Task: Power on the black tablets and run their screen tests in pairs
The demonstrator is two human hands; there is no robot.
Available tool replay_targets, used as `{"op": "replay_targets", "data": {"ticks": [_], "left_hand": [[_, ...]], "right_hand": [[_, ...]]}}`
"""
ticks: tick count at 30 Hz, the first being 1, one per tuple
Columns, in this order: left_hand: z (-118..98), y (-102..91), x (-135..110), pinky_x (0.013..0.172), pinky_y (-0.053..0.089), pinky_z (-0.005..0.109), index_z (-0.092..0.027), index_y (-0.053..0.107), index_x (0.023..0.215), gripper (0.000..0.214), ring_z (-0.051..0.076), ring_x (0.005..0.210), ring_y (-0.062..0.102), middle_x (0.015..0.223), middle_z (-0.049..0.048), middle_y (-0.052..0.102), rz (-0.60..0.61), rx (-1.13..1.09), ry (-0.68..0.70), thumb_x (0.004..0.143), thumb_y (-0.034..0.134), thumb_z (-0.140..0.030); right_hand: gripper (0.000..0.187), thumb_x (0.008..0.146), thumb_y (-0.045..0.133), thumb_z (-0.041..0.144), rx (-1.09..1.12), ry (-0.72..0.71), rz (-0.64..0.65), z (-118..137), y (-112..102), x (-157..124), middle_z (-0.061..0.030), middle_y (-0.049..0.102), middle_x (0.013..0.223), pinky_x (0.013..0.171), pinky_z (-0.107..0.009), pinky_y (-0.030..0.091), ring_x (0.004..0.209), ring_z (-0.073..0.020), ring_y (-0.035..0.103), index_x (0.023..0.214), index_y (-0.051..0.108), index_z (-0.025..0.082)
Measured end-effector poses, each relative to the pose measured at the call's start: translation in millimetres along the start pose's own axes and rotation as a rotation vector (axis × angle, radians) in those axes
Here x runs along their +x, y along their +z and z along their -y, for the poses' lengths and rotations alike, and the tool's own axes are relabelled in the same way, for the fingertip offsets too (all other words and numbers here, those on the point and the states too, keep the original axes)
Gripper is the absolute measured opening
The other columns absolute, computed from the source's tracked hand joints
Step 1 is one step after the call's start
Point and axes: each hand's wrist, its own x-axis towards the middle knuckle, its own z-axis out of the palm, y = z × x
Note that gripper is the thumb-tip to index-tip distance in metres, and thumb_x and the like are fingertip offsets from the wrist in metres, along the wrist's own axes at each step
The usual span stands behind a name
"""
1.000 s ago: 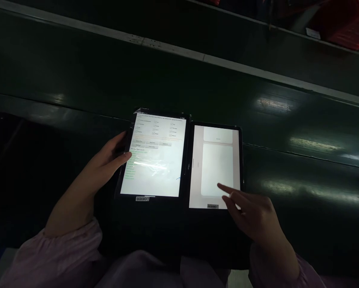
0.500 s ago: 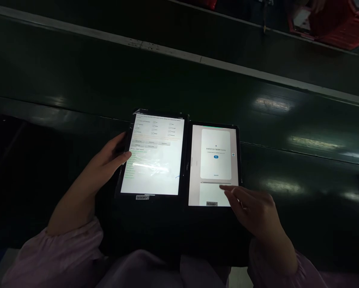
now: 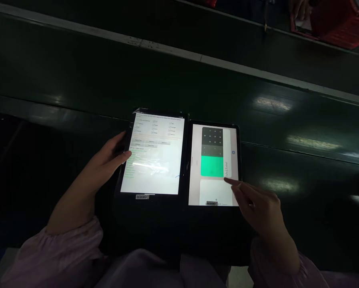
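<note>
Two lit tablets lie side by side in front of me. The left tablet (image 3: 155, 156) shows a white form with checkboxes and green text. My left hand (image 3: 105, 162) grips its left edge, thumb on the screen's rim. The right tablet (image 3: 214, 164) shows a stack of app cards, one dark grey above a green block. My right hand (image 3: 259, 210) hovers over its lower right corner, index finger stretched out with the tip on the screen and the other fingers curled.
Both tablets rest on a dark green glossy belt or bench (image 3: 287, 132) with a pale metal rail (image 3: 173, 50) running across behind. A red crate (image 3: 335, 22) and another person's hand (image 3: 299, 8) sit at the far top right.
The right tablet's screen has scrolled from white cards to a dark grey and green card. My right index finger has moved slightly up and right. The left hand has stayed put.
</note>
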Motion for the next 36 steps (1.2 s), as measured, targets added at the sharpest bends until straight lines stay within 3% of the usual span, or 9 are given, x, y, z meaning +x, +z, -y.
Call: {"op": "replay_targets", "data": {"ticks": [3, 7, 10, 14, 22, 26, 31, 36], "left_hand": [[0.0, -1.1, 0.1, 0.126, 0.048, 0.055, -0.024, 0.062, 0.152, 0.074, 0.038, 0.156, 0.053, 0.162, 0.009, 0.064, 0.015, 0.007, -0.018, 0.081, 0.075, -0.036], [3.6, -0.8, 1.5, 0.124, 0.049, 0.055, -0.023, 0.063, 0.152, 0.075, 0.039, 0.158, 0.049, 0.161, 0.0098, 0.065, 0.004, -0.003, 0.013, 0.079, 0.074, -0.036], [7.3, -0.3, 2.3, 0.122, 0.052, 0.055, -0.023, 0.062, 0.152, 0.075, 0.038, 0.158, 0.049, 0.161, 0.0098, 0.065, 0.018, -0.032, 0.041, 0.079, 0.074, -0.036], [7.1, -0.8, 1.9, 0.123, 0.051, 0.056, -0.021, 0.062, 0.153, 0.074, 0.038, 0.159, 0.048, 0.163, 0.0103, 0.063, 0.014, -0.013, 0.04, 0.081, 0.073, -0.035], [0.5, 0.6, -1.0, 0.124, 0.05, 0.053, -0.021, 0.063, 0.152, 0.076, 0.037, 0.159, 0.049, 0.163, 0.0085, 0.063, -0.007, 0.003, 0.013, 0.077, 0.072, -0.033], [1.4, 0.2, -0.8, 0.124, 0.051, 0.054, -0.023, 0.062, 0.153, 0.076, 0.037, 0.157, 0.051, 0.163, 0.0076, 0.063, -0.001, 0.004, 0.013, 0.079, 0.072, -0.035], [4.2, -1.3, 1.2, 0.126, 0.048, 0.055, -0.02, 0.061, 0.153, 0.078, 0.039, 0.157, 0.05, 0.162, 0.0114, 0.063, 0.025, 0.002, 0.026, 0.079, 0.076, -0.039], [0.9, 1.3, -0.8, 0.125, 0.049, 0.054, -0.016, 0.061, 0.152, 0.079, 0.04, 0.159, 0.048, 0.165, 0.0142, 0.06, 0.014, -0.013, 0.044, 0.078, 0.075, -0.041]], "right_hand": [[0.046, 0.113, 0.051, 0.024, 0.017, -0.014, -0.016, 0.1, -0.6, -0.9, -0.0065, 0.085, 0.08, 0.034, -0.017, 0.04, 0.036, -0.0051, 0.054, 0.073, 0.075, 0.018], [0.038, 0.114, 0.049, 0.028, -0.015, 0.048, 0.006, -1.0, 2.0, -0.5, -0.008, 0.086, 0.091, 0.037, -0.019, 0.041, 0.033, -0.0028, 0.042, 0.104, 0.084, 0.018], [0.039, 0.115, 0.047, 0.03, -0.026, 0.063, 0.022, -2.2, 3.1, -0.2, -0.0034, 0.082, 0.077, 0.038, -0.018, 0.04, 0.034, -0.0035, 0.042, 0.118, 0.084, 0.017], [0.042, 0.116, 0.046, 0.032, -0.059, 0.053, -0.009, -2.2, 0.4, -1.6, -0.0016, 0.078, 0.069, 0.035, -0.019, 0.031, 0.034, -0.0031, 0.037, 0.114, 0.085, 0.014], [0.038, 0.114, 0.049, 0.03, -0.028, 0.109, -0.024, -1.0, -0.3, -6.6, 0.0006, 0.076, 0.067, 0.04, -0.019, 0.039, 0.036, -0.0043, 0.038, 0.125, 0.084, 0.021], [0.04, 0.114, 0.048, 0.031, -0.009, 0.103, 0.01, -1.4, 2.5, -5.2, 0.0014, 0.071, 0.06, 0.037, -0.02, 0.035, 0.036, -0.0058, 0.041, 0.121, 0.085, 0.019], [0.039, 0.115, 0.048, 0.031, -0.002, 0.076, -0.039, -0.2, 3.6, -4.6, 0.0015, 0.072, 0.062, 0.035, -0.021, 0.028, 0.034, -0.0039, 0.035, 0.116, 0.085, 0.017], [0.042, 0.116, 0.046, 0.03, -0.015, 0.047, -0.048, 0.8, 3.4, -3.6, 0.0017, 0.071, 0.06, 0.035, -0.019, 0.029, 0.034, -0.0036, 0.038, 0.111, 0.084, 0.015]]}}
